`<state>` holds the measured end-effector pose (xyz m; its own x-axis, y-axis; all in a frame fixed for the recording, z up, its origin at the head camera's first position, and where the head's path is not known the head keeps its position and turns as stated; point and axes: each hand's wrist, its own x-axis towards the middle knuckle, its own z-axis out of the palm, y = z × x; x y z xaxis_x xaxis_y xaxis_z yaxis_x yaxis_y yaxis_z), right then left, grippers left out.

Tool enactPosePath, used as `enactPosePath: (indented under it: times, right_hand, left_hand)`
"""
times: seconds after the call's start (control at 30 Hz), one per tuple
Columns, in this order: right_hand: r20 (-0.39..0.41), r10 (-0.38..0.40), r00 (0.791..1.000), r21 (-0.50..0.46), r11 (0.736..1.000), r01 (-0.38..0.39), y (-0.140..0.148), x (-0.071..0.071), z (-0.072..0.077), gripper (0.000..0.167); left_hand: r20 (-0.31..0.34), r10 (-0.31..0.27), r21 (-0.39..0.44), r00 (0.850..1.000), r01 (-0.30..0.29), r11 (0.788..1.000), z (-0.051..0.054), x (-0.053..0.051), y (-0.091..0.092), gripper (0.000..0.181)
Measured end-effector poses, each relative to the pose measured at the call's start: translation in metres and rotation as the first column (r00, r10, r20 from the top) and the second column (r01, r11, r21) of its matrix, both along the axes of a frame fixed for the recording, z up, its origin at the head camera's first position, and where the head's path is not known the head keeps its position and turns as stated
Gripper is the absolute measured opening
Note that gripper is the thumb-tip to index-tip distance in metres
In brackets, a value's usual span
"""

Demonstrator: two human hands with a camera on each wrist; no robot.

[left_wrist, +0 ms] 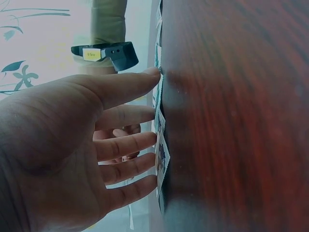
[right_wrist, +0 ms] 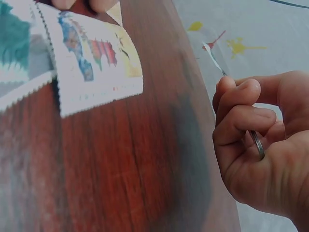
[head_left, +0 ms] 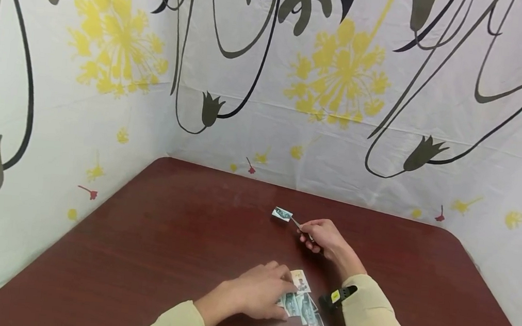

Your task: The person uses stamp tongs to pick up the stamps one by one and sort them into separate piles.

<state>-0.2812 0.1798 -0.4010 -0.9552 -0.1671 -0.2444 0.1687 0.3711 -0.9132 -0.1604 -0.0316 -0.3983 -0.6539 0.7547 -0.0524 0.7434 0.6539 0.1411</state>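
Tweezers at a lone postage stamp, well apart from a row of others
Beyond the stamp row (head_left: 306, 308), the right hand (head_left: 324, 236) grips tweezers (head_left: 296, 223) in curled fingers, their tip at the lone stamp (head_left: 282, 214); whether that stamp lies on the table (head_left: 141, 256) or is held just above it, I cannot tell. At the row's left side, the left hand (head_left: 261, 290) holds nothing, its fingers (left_wrist: 126, 146) fairly straight and spread, tips touching the stamps. The work looks partway along: several stamps, mostly overlapping, lie in the row, with a yellowish one (head_left: 300, 281) at its far end, while the lone stamp sits outside it. How many remain to be handled cannot be judged.
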Motion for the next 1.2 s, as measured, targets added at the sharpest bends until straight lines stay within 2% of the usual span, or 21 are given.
enactPosePath:
  times: [0.2, 0.7, 0.87, 1.2]
  right_hand:
    - [0.015, -0.029, 0.999, -0.002, 1.000, 0.029, -0.005, -0.006, -0.002, 0.026]
    - [0.032, -0.041, 0.999, 0.000, 0.999, 0.041, -0.005, -0.005, -0.002, 0.025]
    - [0.032, -0.050, 0.998, -0.001, 0.999, 0.050, -0.008, -0.009, 0.000, 0.025]
    - [0.021, -0.060, 0.998, 0.066, 0.996, 0.058, -0.014, -0.019, 0.002, 0.025]
  left_hand:
    - [0.005, 0.004, -0.004, 1.000, -0.004, 1.000, 0.001, 0.000, 0.000, 0.055]
    - [0.015, 0.004, -0.005, 1.000, -0.004, 1.000, 0.000, 0.000, 0.000, 0.055]
    - [0.016, 0.008, -0.008, 1.000, -0.008, 1.000, 0.001, -0.001, -0.001, 0.055]
    - [0.029, 0.004, 0.013, 1.000, -0.005, 1.000, 0.000, -0.002, 0.000, 0.054]
